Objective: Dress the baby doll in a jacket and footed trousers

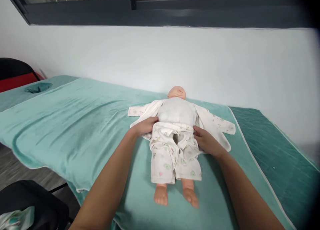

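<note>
A baby doll (177, 92) lies on its back on a green sheet (87, 123), its head toward the wall and bare feet toward me. White baby pants (163, 156) with small coloured prints cover its legs up to the waist. Under the doll a matching baby jacket (212, 121) is spread open, sleeves out to both sides. My left hand (146, 125) is closed at the left side of the waistband, fingertips partly hidden. On the other side, my right hand (206, 140) pinches the pants near the hip. The doll's torso looks wrapped in white cloth.
The sheet covers a long padded bed with a face hole (38, 87) at the left end. Behind it stands a white wall (150, 57) under a dark window frame (200, 12). Black chairs (32, 203) stand at the left, one with a cloth or packet on it.
</note>
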Demonstrator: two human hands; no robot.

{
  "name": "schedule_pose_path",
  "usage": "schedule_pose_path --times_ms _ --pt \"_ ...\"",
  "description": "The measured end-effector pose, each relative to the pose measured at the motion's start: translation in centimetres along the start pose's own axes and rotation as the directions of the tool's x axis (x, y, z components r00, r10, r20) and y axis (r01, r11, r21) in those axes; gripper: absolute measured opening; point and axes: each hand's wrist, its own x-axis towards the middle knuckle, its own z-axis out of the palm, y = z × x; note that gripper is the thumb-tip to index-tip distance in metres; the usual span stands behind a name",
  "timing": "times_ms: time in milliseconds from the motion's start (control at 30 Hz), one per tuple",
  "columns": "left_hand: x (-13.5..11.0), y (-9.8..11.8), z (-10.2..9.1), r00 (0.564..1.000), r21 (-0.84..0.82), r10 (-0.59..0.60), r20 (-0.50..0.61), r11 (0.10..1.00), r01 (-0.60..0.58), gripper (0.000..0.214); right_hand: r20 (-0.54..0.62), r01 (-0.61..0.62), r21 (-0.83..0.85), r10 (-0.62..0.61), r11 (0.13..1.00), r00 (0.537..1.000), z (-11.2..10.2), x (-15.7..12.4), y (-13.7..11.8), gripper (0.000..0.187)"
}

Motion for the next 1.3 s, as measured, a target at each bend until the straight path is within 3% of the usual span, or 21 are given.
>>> schedule_pose_path --times_ms 100,233,367,567,667,767,967,1100,1200,1300 --pt "0.0 -0.2 0.1 0.982 -0.105 0.0 0.19 0.994 0.02 0.016 -0.043 0.016 -0.011 -0.016 1.0 0.999 0.1 0.6 0.5 0.023" --pt "0.1 -0.4 0.6 0.982 -0.279 0.039 0.187 0.96 0.015 0.023 -0.095 0.045 -0.02 -0.046 0.999 0.994 -0.1 0.8 0.7 0.023" --pt "0.2 -0.5 1.1 0.985 -0.42 -0.022 0.17 0.903 0.092 0.027 -0.134 0.078 0.012 -0.076 0.997 0.988 0.2 0.5 -0.3 0.021" --pt "0.1 -0.7 1.4 0.98 -0.586 -0.108 0.165 0.789 0.186 0.024 -0.153 0.087 0.376 -0.031 0.923 0.988 0.8 0.3 -0.3 0.029" --pt "-0.1 -0.7 1.5 0.981 -0.605 -0.149 0.128 0.772 0.196 0.022 -0.13 0.048 0.505 0.021 0.862 0.991 0.5 0.2 -0.1 0.031" --pt "-0.2 -0.4 1.5 0.986 -0.582 -0.111 0.127 0.796 0.165 0.02 -0.116 0.021 0.535 0.049 0.844 0.992 0.2 0.1 -0.1 0.03" --pt "-0.4 0.0 1.4 0.989 -0.5 -0.053 0.135 0.858 0.114 0.016 -0.104 0.031 0.407 0.013 0.913 0.995 -0.2 -0.2 0.4 0.027" --pt "-0.8 0.2 1.1 0.998 -0.351 -0.036 0.048 0.935 0.05 0.008 -0.164 0.115 0.319 -0.064 0.941 0.984 -0.4 -0.4 0.6 0.022" --pt "-1.1 0.1 0.9 0.987 -0.32 -0.054 -0.149 0.948 0.003 0.013 -0.272 0.193 0.269 -0.117 0.944 0.955 -0.3 -0.5 0.4 0.016" --pt "-1.2 -0.1 0.8 0.957 -0.311 0.055 -0.285 0.939 -0.147 0.012 -0.355 0.306 0.169 -0.232 0.937 0.906 -0.2 -0.5 -0.2 0.005"
